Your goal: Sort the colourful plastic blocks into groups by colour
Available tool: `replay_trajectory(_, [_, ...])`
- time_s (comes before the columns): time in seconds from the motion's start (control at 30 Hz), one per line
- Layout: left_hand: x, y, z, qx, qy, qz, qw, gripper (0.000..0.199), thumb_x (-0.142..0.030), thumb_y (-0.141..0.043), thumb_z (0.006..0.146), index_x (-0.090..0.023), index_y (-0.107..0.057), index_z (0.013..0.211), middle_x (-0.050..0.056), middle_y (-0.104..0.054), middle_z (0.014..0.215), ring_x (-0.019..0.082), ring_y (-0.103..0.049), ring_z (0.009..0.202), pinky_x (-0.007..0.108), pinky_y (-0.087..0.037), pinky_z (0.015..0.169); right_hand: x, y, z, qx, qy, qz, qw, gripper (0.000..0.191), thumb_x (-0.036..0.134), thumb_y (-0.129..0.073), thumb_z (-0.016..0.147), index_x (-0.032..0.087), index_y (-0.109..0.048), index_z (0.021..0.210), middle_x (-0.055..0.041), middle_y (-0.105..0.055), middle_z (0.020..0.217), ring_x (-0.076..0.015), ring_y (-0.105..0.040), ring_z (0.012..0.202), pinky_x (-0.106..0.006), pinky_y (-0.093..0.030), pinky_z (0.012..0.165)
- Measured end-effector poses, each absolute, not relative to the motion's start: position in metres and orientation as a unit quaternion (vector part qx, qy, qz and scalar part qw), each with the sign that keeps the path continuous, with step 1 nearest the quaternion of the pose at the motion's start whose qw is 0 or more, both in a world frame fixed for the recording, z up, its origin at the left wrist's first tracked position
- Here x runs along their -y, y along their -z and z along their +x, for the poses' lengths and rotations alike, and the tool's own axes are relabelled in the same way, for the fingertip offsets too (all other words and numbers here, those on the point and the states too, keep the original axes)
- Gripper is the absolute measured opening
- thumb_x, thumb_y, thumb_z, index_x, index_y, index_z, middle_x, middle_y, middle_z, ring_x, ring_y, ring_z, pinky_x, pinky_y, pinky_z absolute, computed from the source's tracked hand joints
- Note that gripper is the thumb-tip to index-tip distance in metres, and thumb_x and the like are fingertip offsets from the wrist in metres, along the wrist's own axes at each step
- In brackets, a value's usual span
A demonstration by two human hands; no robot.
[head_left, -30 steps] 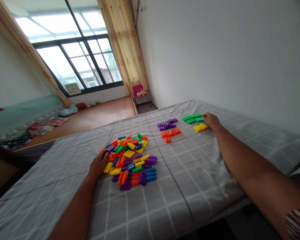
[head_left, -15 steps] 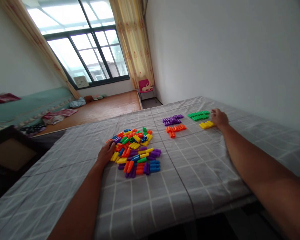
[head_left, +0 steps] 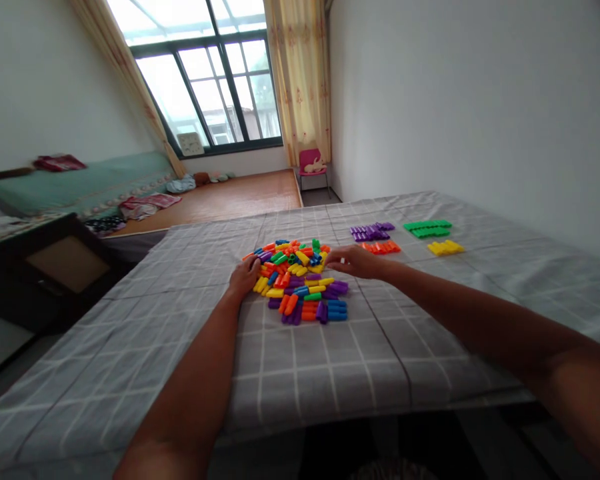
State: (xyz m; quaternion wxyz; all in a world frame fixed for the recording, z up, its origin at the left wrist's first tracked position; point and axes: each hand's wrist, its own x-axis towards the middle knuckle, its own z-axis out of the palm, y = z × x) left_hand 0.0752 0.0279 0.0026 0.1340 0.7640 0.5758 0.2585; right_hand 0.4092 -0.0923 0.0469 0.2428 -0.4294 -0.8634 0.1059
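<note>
A pile of small tapered plastic pieces (head_left: 300, 283) in orange, yellow, green, blue and purple lies on a grey checked cloth (head_left: 300, 373). My left hand (head_left: 244, 277) rests against the pile's left side, fingers loosely extended and partly hidden at the pieces. My right hand (head_left: 354, 260) is at the pile's right edge. Its thumb and fingers are curved, with a small gap between them, and the tips are close to yellow pieces. Nothing held shows in either hand. Sorted groups lie farther right: purple pieces (head_left: 373, 232), orange pieces (head_left: 381, 248), green pieces (head_left: 427, 229) and yellow pieces (head_left: 446, 248).
A white wall (head_left: 470, 100) runs along the right. Beyond the cloth are a low wooden platform (head_left: 245, 193), a pink chair (head_left: 311, 163) with a soft toy, and a window. A dark cabinet (head_left: 55, 280) stands at the left.
My right hand has moved left from the yellow group to the pile. My left hand stays at the pile's left side. The whole view has shifted, with the scene now farther right.
</note>
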Motion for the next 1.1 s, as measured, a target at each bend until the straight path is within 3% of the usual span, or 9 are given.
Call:
replay_trajectory(0.1, [-0.026, -0.003, 0.076, -0.573, -0.255, 0.768, 0.129, 0.043, -0.038, -0.039, 0.094, -0.018, -0.061, 0.124, 0.008, -0.070, 0.110, 0.021, -0.063, 0.098, 0.029, -0.046, 0.083, 0.105, -0.053, 0.369, 0.895, -0.134, -0.386, 0.177, 0.026, 0.040, -0.062, 0.085, 0.021, -0.068, 0.102, -0.0035, -0.068, 0.094, -0.0147, -0.061, 0.076, -0.025, -0.043, 0.067])
replay_trajectory(0.2, [-0.026, -0.002, 0.076, -0.569, -0.254, 0.772, 0.127, 0.043, -0.039, -0.039, 0.093, -0.018, -0.061, 0.125, 0.008, -0.069, 0.111, 0.021, -0.062, 0.100, 0.029, -0.046, 0.084, 0.116, -0.054, 0.353, 0.906, -0.093, -0.383, 0.152, 0.022, 0.033, -0.067, 0.082, 0.021, -0.068, 0.100, -0.0059, -0.066, 0.103, -0.0154, -0.060, 0.080, -0.025, -0.041, 0.068])
replay_trajectory(0.37, [-0.027, -0.003, 0.077, -0.567, -0.252, 0.775, 0.124, 0.043, -0.040, -0.040, 0.093, -0.019, -0.061, 0.124, 0.008, -0.070, 0.109, 0.022, -0.063, 0.097, 0.030, -0.046, 0.083, 0.127, -0.047, 0.355, 0.905, -0.061, -0.387, 0.164, 0.017, 0.021, -0.062, 0.081, 0.020, -0.067, 0.098, -0.0066, -0.066, 0.105, -0.0176, -0.061, 0.089, -0.027, -0.043, 0.076])
replay_trajectory(0.47, [-0.028, -0.004, 0.076, -0.567, -0.249, 0.775, 0.123, 0.043, -0.040, -0.039, 0.093, -0.020, -0.061, 0.124, 0.007, -0.070, 0.109, 0.021, -0.063, 0.099, 0.029, -0.046, 0.083, 0.119, -0.050, 0.369, 0.881, -0.081, -0.411, 0.221, 0.018, 0.022, -0.063, 0.079, 0.021, -0.066, 0.097, -0.0044, -0.068, 0.098, -0.0168, -0.061, 0.088, -0.027, -0.045, 0.078])
replay_trajectory(0.67, [-0.032, -0.003, 0.073, -0.566, -0.244, 0.778, 0.122, 0.045, -0.041, -0.038, 0.092, -0.020, -0.060, 0.124, 0.006, -0.069, 0.111, 0.021, -0.063, 0.099, 0.029, -0.047, 0.082, 0.072, -0.070, 0.484, 0.691, -0.080, -0.599, 0.396, 0.030, 0.040, -0.060, 0.083, 0.018, -0.067, 0.103, -0.0067, -0.072, 0.091, -0.0177, -0.065, 0.081, -0.028, -0.051, 0.073])
replay_trajectory(0.77, [-0.035, -0.002, 0.072, -0.566, -0.242, 0.778, 0.122, 0.047, -0.043, -0.037, 0.092, -0.019, -0.059, 0.125, 0.007, -0.070, 0.109, 0.021, -0.064, 0.097, 0.029, -0.048, 0.081, 0.064, -0.060, 0.568, 0.548, -0.018, -0.709, 0.444, 0.030, 0.038, -0.061, 0.082, 0.015, -0.067, 0.101, -0.0104, -0.073, 0.094, -0.0190, -0.066, 0.083, -0.029, -0.051, 0.073])
replay_trajectory(0.93, [-0.037, -0.001, 0.071, -0.574, -0.238, 0.775, 0.115, 0.048, -0.044, -0.037, 0.091, -0.017, -0.060, 0.124, 0.009, -0.070, 0.109, 0.023, -0.065, 0.097, 0.030, -0.049, 0.080, 0.079, -0.013, 0.655, 0.388, 0.052, -0.831, 0.394, 0.022, 0.028, -0.063, 0.079, 0.012, -0.066, 0.094, -0.0121, -0.072, 0.093, -0.0193, -0.066, 0.083, -0.028, -0.049, 0.074])
replay_trajectory(1.1, [-0.036, -0.003, 0.072, -0.570, -0.239, 0.777, 0.116, 0.050, -0.046, -0.036, 0.090, -0.017, -0.061, 0.122, 0.009, -0.070, 0.107, 0.023, -0.065, 0.096, 0.030, -0.049, 0.079, 0.080, 0.004, 0.666, 0.383, 0.070, -0.860, 0.329, 0.026, 0.037, -0.064, 0.080, 0.016, -0.067, 0.094, -0.0086, -0.072, 0.088, -0.0195, -0.065, 0.080, -0.028, -0.046, 0.070])
